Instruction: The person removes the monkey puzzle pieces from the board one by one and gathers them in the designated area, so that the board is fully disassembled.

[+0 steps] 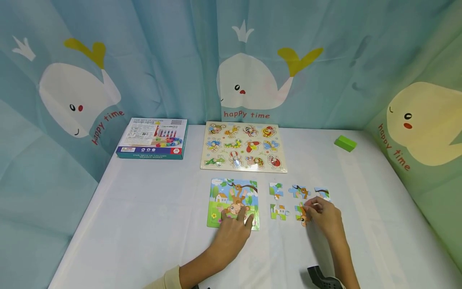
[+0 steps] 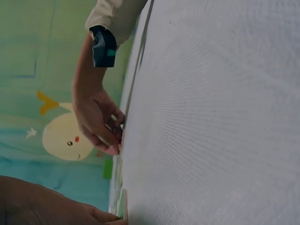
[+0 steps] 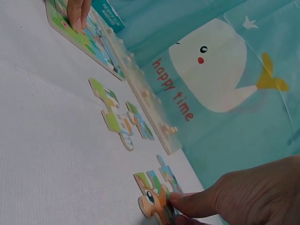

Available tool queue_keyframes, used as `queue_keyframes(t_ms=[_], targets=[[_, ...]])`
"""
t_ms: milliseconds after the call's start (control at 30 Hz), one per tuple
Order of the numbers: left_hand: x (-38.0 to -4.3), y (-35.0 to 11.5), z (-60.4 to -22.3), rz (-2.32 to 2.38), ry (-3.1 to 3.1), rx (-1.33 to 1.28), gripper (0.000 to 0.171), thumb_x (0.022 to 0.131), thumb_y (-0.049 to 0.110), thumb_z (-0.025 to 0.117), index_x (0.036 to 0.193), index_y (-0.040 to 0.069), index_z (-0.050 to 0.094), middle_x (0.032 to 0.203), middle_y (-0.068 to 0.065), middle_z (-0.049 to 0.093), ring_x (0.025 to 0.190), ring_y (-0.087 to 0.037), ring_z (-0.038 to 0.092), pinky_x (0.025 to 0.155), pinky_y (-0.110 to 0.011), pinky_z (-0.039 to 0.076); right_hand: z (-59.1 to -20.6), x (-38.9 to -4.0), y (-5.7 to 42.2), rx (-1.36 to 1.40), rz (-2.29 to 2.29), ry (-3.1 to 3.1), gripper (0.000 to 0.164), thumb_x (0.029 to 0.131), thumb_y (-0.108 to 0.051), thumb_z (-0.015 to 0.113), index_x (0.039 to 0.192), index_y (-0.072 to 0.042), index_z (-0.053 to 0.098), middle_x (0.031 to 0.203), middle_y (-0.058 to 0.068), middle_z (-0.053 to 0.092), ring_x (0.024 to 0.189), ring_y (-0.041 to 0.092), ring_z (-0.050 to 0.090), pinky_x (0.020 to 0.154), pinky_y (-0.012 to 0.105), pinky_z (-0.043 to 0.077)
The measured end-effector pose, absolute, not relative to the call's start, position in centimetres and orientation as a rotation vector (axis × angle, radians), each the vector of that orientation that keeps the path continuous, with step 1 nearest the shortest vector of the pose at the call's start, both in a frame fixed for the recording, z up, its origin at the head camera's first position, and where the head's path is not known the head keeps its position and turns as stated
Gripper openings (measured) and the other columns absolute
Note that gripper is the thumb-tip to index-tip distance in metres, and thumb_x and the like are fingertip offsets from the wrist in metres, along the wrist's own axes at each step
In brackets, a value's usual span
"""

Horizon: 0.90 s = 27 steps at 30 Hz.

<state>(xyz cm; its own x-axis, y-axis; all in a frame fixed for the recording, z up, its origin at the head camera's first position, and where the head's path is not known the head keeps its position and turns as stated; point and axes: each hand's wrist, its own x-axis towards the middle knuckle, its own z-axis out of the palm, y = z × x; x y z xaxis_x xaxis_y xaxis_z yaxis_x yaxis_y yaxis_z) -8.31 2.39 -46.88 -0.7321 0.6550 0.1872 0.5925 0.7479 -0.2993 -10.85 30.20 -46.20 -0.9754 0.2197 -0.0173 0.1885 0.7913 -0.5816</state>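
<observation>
A hand could pass over the tabletop (image 1: 137, 216) at near left, or farther right between the insect board (image 1: 243, 168) and green block (image 1: 345, 143). The box (image 1: 151, 138) blocks far left; the monkey puzzle (image 1: 236, 196), loose pieces (image 1: 278, 209) and both hands, left (image 1: 231, 237) and right (image 1: 326, 216), obstruct the middle.

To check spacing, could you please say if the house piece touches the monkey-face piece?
Apart: the right wrist view shows tablecloth between house piece and monkey-face piece.
</observation>
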Motion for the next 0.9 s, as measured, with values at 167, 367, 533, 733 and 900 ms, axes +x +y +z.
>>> queue_keyframes(t_ms=[167, 367, 533, 733, 900], targets=[[-8.2, 2.5, -46.9, 0.354, -2.665, -0.928, 0.049, 0.076, 0.025, 0.083, 0.123, 0.02, 0.069, 0.123, -0.01, 0.067, 0.072, -0.018, 0.072, 0.077, -0.044, 0.059, -45.7, -10.9, 29.8, -0.348, 0.869, -2.875, 0.015, 0.094, -0.018, 0.064, 0.095, -0.004, 0.069, 0.077, 0.01, 0.07, 0.064, 0.014, 0.054, 0.051, 0.025, 0.04], [-8.0, 2.5, -46.7, 0.259, -2.708, -0.7, 0.056, 0.061, 0.027, 0.094, 0.112, 0.019, 0.073, 0.103, -0.01, 0.068, 0.076, -0.023, 0.071, 0.055, -0.026, 0.056, -45.1, -12.3, 27.4, -0.053, 0.953, -2.793, 0.017, 0.095, -0.017, 0.064, 0.095, -0.001, 0.069, 0.075, 0.01, 0.065, 0.061, 0.011, 0.055, 0.048, 0.023, 0.044], [-7.7, 1.9, -46.5, 0.192, -2.697, -0.639, 0.058, 0.058, 0.033, 0.095, 0.111, 0.024, 0.073, 0.099, -0.01, 0.061, 0.084, -0.022, 0.06, 0.06, -0.032, 0.05, -45.7, -14.2, 24.2, 0.368, 0.94, -2.761, 0.008, 0.09, -0.011, 0.07, 0.088, -0.003, 0.07, 0.075, 0.002, 0.063, 0.066, 0.007, 0.051, 0.056, 0.021, 0.043], [-7.2, 1.2, -46.6, 0.13, -2.746, -0.668, 0.063, 0.066, 0.036, 0.09, 0.124, 0.027, 0.067, 0.109, -0.011, 0.052, 0.095, -0.024, 0.052, 0.066, -0.032, 0.048, -46.4, -15.9, 20.9, 0.698, 0.918, -2.775, 0.009, 0.087, -0.008, 0.073, 0.094, -0.003, 0.071, 0.079, 0.001, 0.061, 0.069, 0.008, 0.05, 0.06, 0.024, 0.045], [-7.0, 1.2, -47.1, 0.173, -2.746, -0.66, 0.059, 0.073, 0.029, 0.085, 0.128, 0.028, 0.064, 0.112, -0.011, 0.054, 0.101, -0.027, 0.054, 0.074, -0.036, 0.05, -46.8, -16.6, 19.3, 0.83, 0.822, -2.847, 0.015, 0.086, -0.013, 0.074, 0.098, -0.005, 0.072, 0.091, 0.004, 0.063, 0.081, 0.015, 0.06, 0.072, 0.031, 0.052]])
